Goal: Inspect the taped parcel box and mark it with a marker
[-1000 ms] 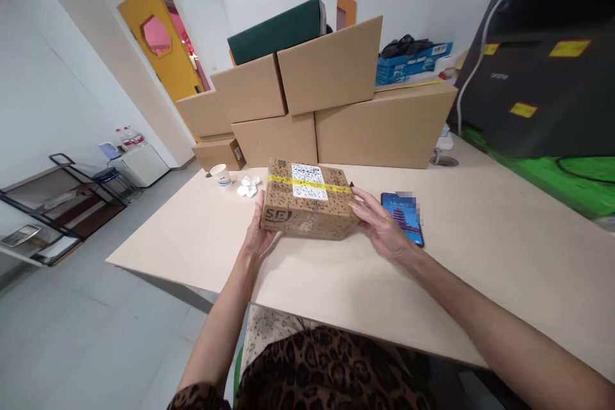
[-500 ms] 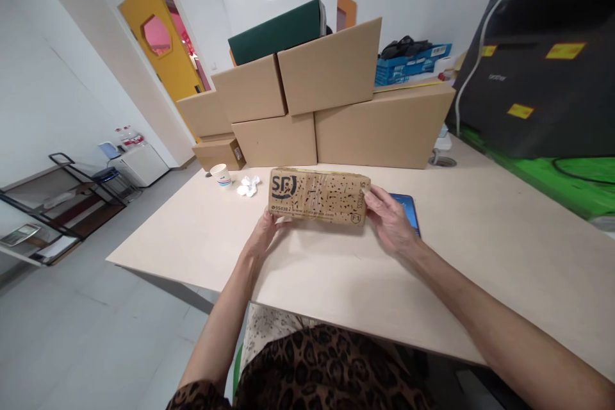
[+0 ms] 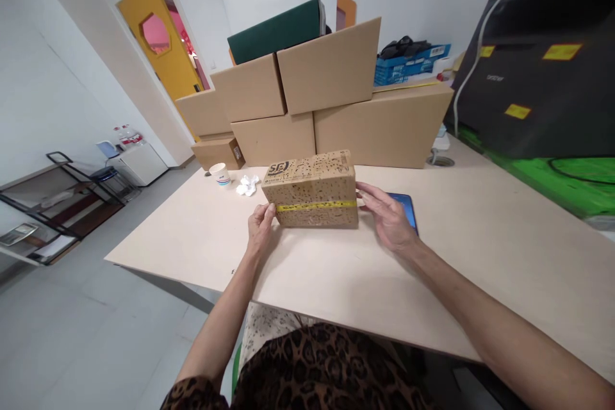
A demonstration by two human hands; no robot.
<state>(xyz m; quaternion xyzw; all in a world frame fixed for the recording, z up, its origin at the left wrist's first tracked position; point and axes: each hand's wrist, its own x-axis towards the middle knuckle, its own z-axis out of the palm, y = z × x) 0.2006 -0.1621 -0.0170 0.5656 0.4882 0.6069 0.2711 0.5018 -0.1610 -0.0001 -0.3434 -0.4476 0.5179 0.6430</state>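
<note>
A small brown printed parcel [image 3: 312,195] with a yellow tape band across its near face stands on its long side on the pale table [image 3: 336,269]. My left hand [image 3: 260,230] presses the parcel's lower left corner, thumb and fingers against the cardboard. My right hand [image 3: 388,218] rests flat against its right end, fingers stretched out. A blue phone [image 3: 404,208] lies on the table partly under my right hand.
Several large plain cartons [image 3: 331,99] are stacked along the table's far edge. A paper cup [image 3: 220,174] and crumpled white tissue [image 3: 247,186] sit left of the parcel. A black machine [image 3: 538,64] fills the right. A dark shelf rack [image 3: 52,205] stands on the floor at left.
The parcel has been rolled away from me: its label face went from top to out of sight, and the yellow-taped face now looks at me. Both hands stayed at its ends.
</note>
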